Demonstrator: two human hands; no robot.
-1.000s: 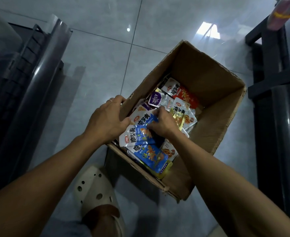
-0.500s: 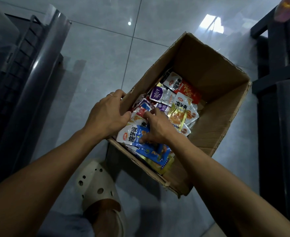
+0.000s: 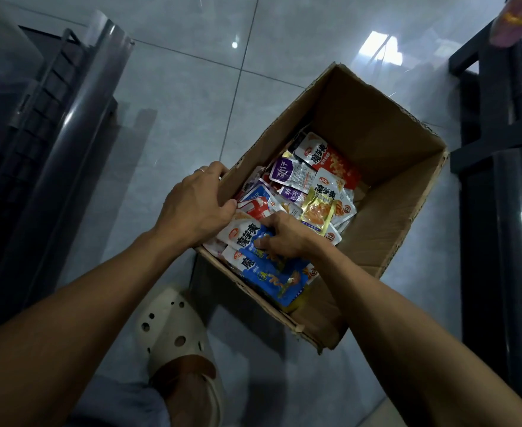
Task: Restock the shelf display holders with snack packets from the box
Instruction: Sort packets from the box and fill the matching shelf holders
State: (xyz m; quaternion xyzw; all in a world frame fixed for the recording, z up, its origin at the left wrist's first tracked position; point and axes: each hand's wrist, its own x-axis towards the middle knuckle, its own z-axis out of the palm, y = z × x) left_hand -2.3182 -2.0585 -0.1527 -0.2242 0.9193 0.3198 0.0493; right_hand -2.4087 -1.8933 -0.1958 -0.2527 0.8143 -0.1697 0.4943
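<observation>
An open cardboard box [image 3: 386, 143] stands on the tiled floor, holding several snack packets in blue, purple, red and yellow. My left hand [image 3: 196, 208] grips the box's near-left wall, thumb inside against the packets. My right hand [image 3: 284, 235] is inside the box, its fingers curled round a stack of blue-and-white packets [image 3: 244, 238] at the near end. More blue packets [image 3: 281, 282] lie beneath it. A yellow packet [image 3: 321, 204] and a red one [image 3: 333, 164] lie further back.
A dark shelf unit [image 3: 50, 143] with a clear front rail runs along the left. Another dark shelf frame [image 3: 506, 167] stands on the right, with a pink item [image 3: 512, 20] on its top corner. My foot in a cream clog [image 3: 173, 328] is beside the box.
My right hand has drawn back from the middle of the box to its near end and closed on the blue packets. The left hand stays on the box wall.
</observation>
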